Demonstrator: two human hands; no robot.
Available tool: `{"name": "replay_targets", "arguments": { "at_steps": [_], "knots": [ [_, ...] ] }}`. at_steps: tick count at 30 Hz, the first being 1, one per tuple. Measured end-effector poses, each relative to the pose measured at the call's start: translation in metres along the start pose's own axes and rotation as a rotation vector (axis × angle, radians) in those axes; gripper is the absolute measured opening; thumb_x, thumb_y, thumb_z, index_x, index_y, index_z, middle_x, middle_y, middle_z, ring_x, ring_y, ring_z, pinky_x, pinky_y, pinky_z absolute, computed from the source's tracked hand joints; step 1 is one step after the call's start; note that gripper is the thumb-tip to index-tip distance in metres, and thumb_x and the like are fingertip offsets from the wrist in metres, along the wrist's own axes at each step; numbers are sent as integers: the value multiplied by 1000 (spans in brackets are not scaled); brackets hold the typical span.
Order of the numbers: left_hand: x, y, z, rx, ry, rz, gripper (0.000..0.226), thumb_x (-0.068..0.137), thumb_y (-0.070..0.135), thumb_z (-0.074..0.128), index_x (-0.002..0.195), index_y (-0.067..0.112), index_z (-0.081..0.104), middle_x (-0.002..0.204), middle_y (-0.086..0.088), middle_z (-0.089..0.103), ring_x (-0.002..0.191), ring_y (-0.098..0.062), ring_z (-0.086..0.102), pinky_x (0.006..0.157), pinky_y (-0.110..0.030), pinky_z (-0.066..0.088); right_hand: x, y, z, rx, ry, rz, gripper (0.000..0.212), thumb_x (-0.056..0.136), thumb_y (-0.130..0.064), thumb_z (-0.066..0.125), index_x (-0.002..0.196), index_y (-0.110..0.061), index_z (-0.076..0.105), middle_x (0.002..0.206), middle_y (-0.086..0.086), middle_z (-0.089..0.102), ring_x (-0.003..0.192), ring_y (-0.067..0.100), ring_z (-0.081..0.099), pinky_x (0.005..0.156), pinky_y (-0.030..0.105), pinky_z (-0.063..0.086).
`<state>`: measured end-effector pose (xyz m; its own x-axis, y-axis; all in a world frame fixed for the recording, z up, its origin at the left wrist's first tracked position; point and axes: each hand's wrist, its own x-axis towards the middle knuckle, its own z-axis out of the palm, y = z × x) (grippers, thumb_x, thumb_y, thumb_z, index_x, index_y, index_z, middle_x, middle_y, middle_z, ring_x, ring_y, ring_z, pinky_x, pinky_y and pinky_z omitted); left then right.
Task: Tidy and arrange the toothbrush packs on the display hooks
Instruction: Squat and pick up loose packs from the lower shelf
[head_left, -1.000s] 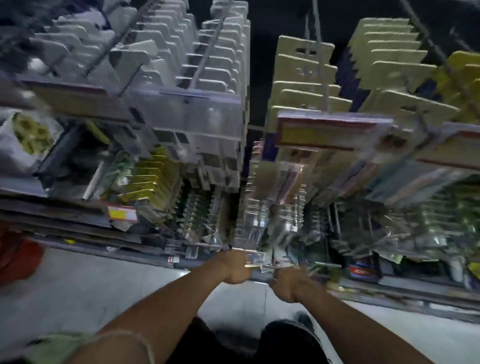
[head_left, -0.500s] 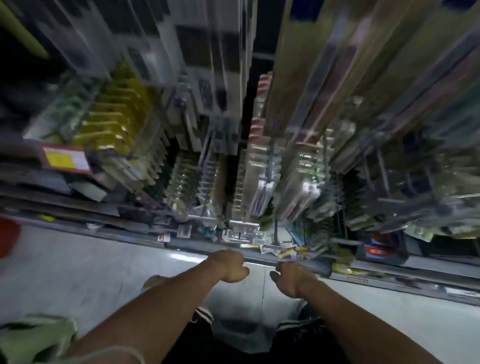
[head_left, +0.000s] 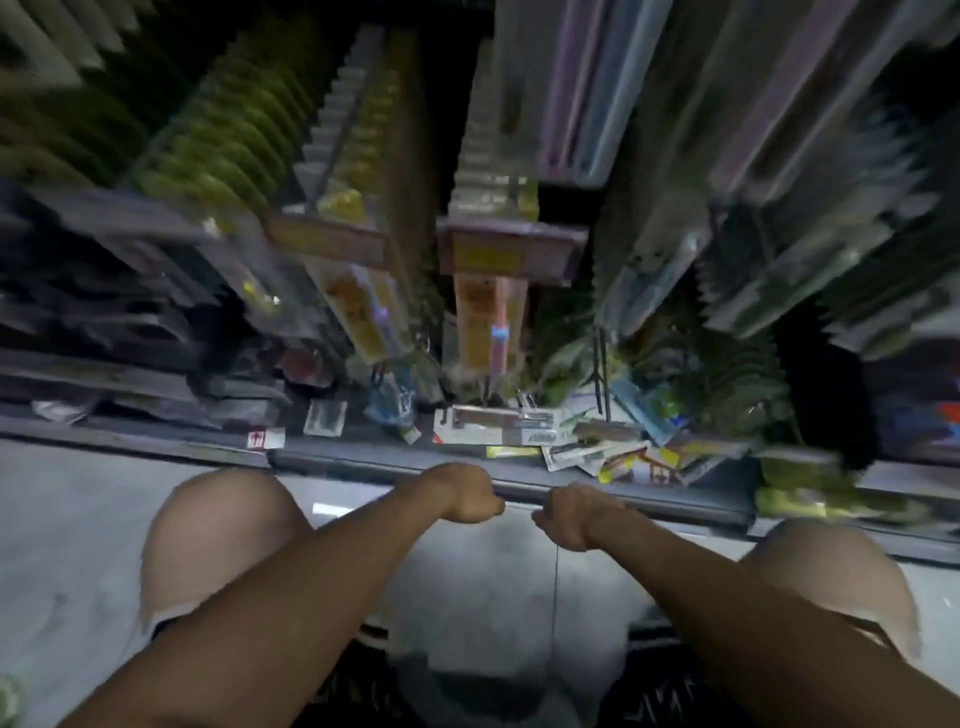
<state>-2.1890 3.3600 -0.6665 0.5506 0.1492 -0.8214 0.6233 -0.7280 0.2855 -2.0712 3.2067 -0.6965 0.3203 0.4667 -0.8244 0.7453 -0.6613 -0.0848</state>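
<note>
On the bottom shelf (head_left: 519, 480), near its front edge, loose toothbrush packs (head_left: 524, 432) lie heaped under the hooks (head_left: 601, 371), so much tidying remains, while left hand (head_left: 462, 493) and right hand (head_left: 571, 517) hover curled, apparently empty.

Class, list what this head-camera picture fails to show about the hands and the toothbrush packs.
- Left hand and right hand, head view: fingers curl away from the camera, so any grip is hidden.
- Hanging toothbrush packs: print motion-blurred, unreadable.
- Loose packs on the bottom shelf: overlapping, count unclear.
- Upper hooks: cut off by the top edge.
</note>
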Motion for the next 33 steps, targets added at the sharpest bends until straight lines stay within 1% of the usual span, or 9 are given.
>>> {"name": "replay_targets", "arguments": {
  "at_steps": [4,9,12,17,22,25,27,29,33],
  "knots": [
    [16,-6,30,-27,114,20,43,97,51,52,118,20,73,123,-7,70,112,-30,63,96,-42,54,5,8,29,32,42,50,59,104,-54,37,133,-10,64,139,17,62,122,35,61,99,42,51],
    [18,-5,46,-24,178,68,40,95,48,53,112,19,75,116,-6,73,104,-28,65,92,-41,56,-1,17,51,52,5,63,60,105,-53,35,139,-9,59,145,18,57,128,35,56,103,44,48],
    [25,-7,49,-54,179,63,37,95,47,52,109,21,75,110,-5,74,99,-26,66,89,-40,57,1,15,50,50,18,91,57,104,-51,36,138,-11,59,142,18,59,124,35,59,97,43,49],
    [24,-8,34,-43,148,59,36,94,49,53,105,21,74,111,-4,73,99,-25,65,90,-42,57,-2,11,32,18,16,43,57,104,-52,36,134,-11,61,140,16,60,124,34,58,100,44,49],
    [15,-3,22,-16,267,60,35,89,49,52,81,20,69,94,-2,72,92,-26,65,78,-36,53,-22,9,16,49,138,32,51,105,-49,38,130,-11,62,139,17,61,122,34,59,96,40,48],
    [-4,1,26,34,336,55,36,91,49,52,96,21,74,105,-2,73,98,-26,65,83,-35,54,-39,7,19,42,181,36,51,106,-48,39,131,-10,63,140,17,60,123,35,59,96,39,48],
    [-19,4,29,43,391,65,34,92,47,54,106,24,75,114,-1,73,105,-26,64,86,-34,52,-49,6,23,42,217,19,50,106,-47,39,128,-10,63,138,18,61,121,36,59,91,38,46],
    [-33,8,31,61,452,69,30,93,43,56,108,26,75,118,0,73,109,-26,64,84,-33,49,-59,4,27,34,243,9,49,106,-46,39,128,-10,63,135,19,62,118,36,60,87,38,45],
    [-67,16,32,60,547,45,28,90,39,56,104,25,76,114,-4,73,104,-29,66,82,-34,52,-86,0,31,12,307,-34,51,105,-46,39,128,-8,63,134,21,62,118,38,59,88,39,45]
  ]
}}
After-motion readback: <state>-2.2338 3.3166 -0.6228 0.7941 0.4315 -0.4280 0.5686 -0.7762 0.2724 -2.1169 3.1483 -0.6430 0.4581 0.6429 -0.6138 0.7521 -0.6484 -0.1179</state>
